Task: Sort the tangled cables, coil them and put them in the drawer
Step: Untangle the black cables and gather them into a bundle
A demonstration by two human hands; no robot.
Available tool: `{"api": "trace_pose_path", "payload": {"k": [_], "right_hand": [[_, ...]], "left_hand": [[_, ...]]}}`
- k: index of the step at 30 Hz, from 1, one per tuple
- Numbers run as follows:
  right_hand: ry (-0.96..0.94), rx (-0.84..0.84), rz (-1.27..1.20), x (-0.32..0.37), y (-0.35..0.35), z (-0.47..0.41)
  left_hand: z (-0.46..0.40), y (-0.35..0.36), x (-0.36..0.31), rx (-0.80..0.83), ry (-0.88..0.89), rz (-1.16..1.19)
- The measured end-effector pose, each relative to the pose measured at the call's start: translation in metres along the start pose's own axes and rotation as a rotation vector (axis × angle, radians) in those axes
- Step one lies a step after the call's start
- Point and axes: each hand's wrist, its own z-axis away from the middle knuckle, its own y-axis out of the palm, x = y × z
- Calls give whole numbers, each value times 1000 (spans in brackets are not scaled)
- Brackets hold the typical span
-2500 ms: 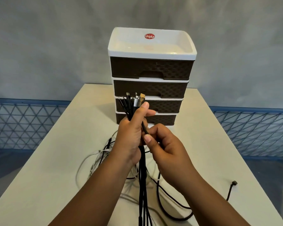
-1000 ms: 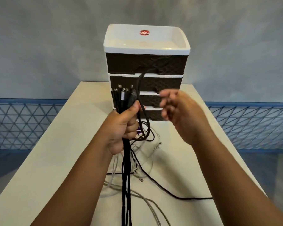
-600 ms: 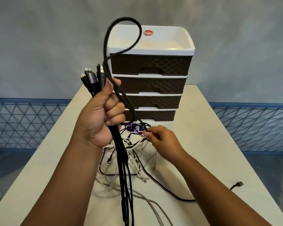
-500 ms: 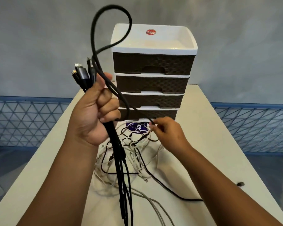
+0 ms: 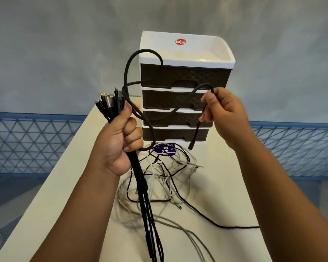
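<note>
Right grip (image 5: 222, 112) pinches black cable (image 5: 180, 108) near its plug; cable runs leftward to bundle (image 5: 112, 108) clenched by left grip (image 5: 119, 140).

Cream table (image 5: 225, 186), blue lattice railing (image 5: 36, 140), grey wall (image 5: 64, 44) behind

We see a plastic drawer unit (image 5: 186, 95) with four dark brown woven-pattern fronts, white frame and red oval logo (image 5: 180, 42), at the far edge of a cream table (image 5: 68, 176). Black braided cables (image 5: 144, 188) contrast with a white-and-grey tangle (image 5: 170, 178) bearing a purple label (image 5: 164, 149). Behind runs blue triangle-lattice railing (image 5: 32, 144), against a mottled grey wall (image 5: 55, 44).
</note>
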Motion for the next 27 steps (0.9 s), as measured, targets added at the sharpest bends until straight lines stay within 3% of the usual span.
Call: {"api": "trace_pose_path", "payload": {"k": [16,27], "right_hand": [[219,-118,102,5,-48,107],[120,39,39,40,-117,206]], "left_hand": [[44,30,16,148,-136,-179],[152,87,26,113,38,-409]]}}
